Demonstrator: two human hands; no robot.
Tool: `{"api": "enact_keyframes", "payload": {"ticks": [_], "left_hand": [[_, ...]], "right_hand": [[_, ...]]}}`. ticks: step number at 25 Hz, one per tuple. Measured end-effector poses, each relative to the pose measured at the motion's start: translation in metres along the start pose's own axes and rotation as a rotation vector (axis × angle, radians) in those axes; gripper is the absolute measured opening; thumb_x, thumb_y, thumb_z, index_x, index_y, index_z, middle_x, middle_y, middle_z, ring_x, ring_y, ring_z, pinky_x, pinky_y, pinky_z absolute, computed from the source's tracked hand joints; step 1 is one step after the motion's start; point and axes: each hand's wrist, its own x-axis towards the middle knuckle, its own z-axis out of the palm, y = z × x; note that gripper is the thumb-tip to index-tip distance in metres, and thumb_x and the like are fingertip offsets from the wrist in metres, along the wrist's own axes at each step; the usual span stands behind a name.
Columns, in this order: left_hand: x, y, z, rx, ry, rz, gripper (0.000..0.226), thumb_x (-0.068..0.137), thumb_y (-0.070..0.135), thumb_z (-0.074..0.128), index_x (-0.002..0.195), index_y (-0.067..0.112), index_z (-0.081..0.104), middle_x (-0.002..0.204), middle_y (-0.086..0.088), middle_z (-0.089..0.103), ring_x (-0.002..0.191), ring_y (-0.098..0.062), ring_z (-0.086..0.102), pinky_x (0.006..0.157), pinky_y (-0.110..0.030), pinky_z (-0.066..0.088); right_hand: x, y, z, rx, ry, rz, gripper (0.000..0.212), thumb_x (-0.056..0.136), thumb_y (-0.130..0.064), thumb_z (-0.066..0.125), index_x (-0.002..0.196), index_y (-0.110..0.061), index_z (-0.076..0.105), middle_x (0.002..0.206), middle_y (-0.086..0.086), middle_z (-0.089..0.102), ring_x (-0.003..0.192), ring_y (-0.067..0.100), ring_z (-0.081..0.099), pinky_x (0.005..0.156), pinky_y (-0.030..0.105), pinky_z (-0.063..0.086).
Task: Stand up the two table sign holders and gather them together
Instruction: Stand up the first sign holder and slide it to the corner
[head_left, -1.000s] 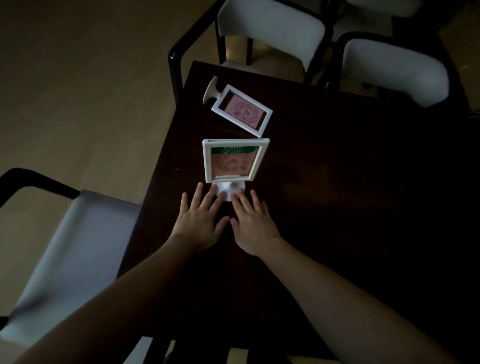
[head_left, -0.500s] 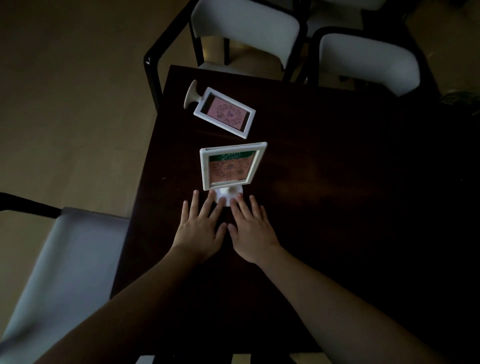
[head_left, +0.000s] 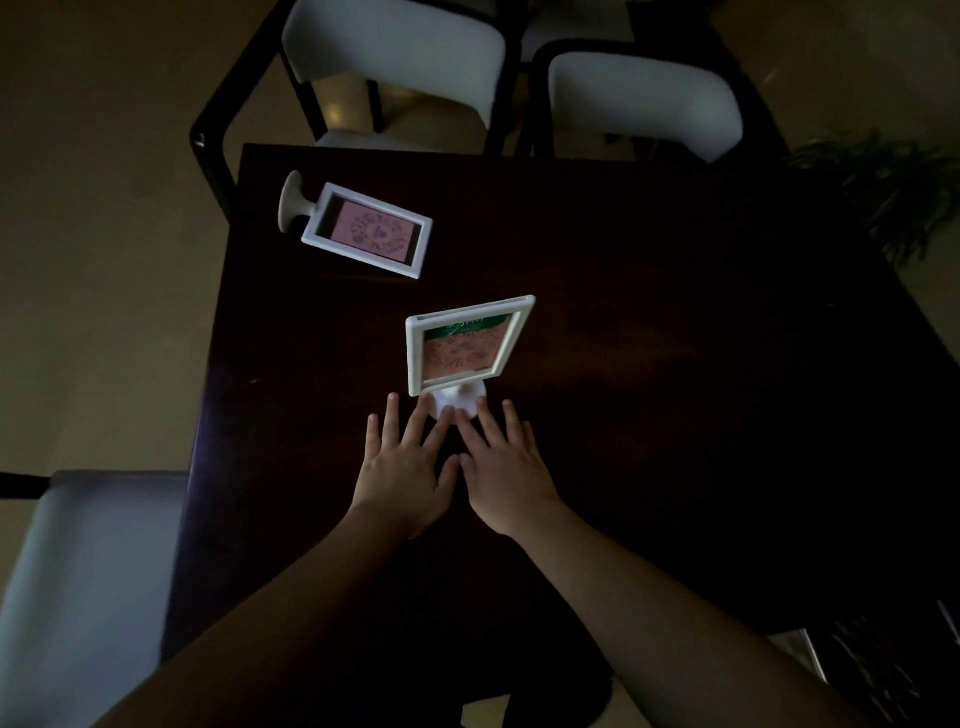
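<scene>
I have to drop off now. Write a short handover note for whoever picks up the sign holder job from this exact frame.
Left hand: flat on the table, fingers spread, tips at the near sign holder's base, grasping nothing.
Right hand: same, mirrored beside it.
Near sign holder: upright on its round base, just ahead of both hands.
Far sign holder: lying flat near the table's far left corner, base pointing left.
Done: one holder stood up.
Left: stand the far holder up, then bring the two together.
</scene>
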Motion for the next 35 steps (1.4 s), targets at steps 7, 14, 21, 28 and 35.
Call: {"api": "enact_keyframes", "payload": {"ticks": [7, 14, 21, 28, 35], "left_hand": [[0.01, 0.056, 0.007, 0.036, -0.057, 0.035, 0.072, 0.092, 0.064, 0.006, 0.156, 0.033, 0.0, 0.166, -0.003, -0.007, 0.146, -0.035, -0.022, 0.118, -0.056, -0.008], [0.021, 0.109, 0.017, 0.042, -0.086, 0.065, 0.073, 0.09, 0.066, 0.005, 0.156, 0.034, 0.0, 0.166, -0.001, -0.008, 0.146, -0.035, -0.023, 0.118, -0.057, -0.008], [0.03, 0.173, 0.034, 0.061, -0.107, 0.078, 0.074, 0.09, 0.067, 0.006, 0.156, 0.035, -0.001, 0.166, -0.001, -0.008, 0.146, -0.037, -0.022, 0.117, -0.058, -0.009], [0.033, 0.247, 0.049, 0.05, -0.15, 0.08, 0.074, 0.09, 0.069, 0.011, 0.156, 0.037, -0.002, 0.165, 0.001, -0.01, 0.146, -0.036, -0.024, 0.115, -0.059, -0.011], [0.032, 0.325, 0.063, 0.049, -0.19, 0.092, 0.064, 0.097, 0.059, 0.016, 0.156, 0.038, 0.0, 0.166, 0.001, -0.007, 0.146, -0.036, -0.021, 0.115, -0.06, -0.008]], "right_hand": [[-0.021, 0.048, 0.002, 0.031, 0.017, 0.071, 0.061, 0.105, -0.043, 0.025, 0.158, -0.031, -0.003, 0.167, -0.001, -0.01, 0.15, 0.031, -0.018, 0.118, 0.051, -0.006], [-0.044, 0.099, 0.002, 0.082, 0.033, 0.102, 0.061, 0.105, -0.043, 0.025, 0.158, -0.03, -0.001, 0.168, 0.0, -0.009, 0.15, 0.032, -0.016, 0.12, 0.053, -0.001], [-0.071, 0.157, -0.001, 0.11, 0.034, 0.128, 0.062, 0.105, -0.041, 0.029, 0.159, -0.029, 0.0, 0.168, 0.001, -0.008, 0.15, 0.033, -0.015, 0.121, 0.053, -0.001], [-0.108, 0.225, -0.003, 0.114, 0.028, 0.132, 0.066, 0.104, -0.039, 0.034, 0.159, -0.029, -0.002, 0.168, 0.001, -0.01, 0.15, 0.034, -0.017, 0.121, 0.055, -0.001], [-0.15, 0.297, -0.006, 0.119, 0.039, 0.134, 0.06, 0.106, -0.042, 0.027, 0.159, -0.032, 0.0, 0.168, -0.001, -0.007, 0.15, 0.033, -0.016, 0.121, 0.054, -0.002]]}}
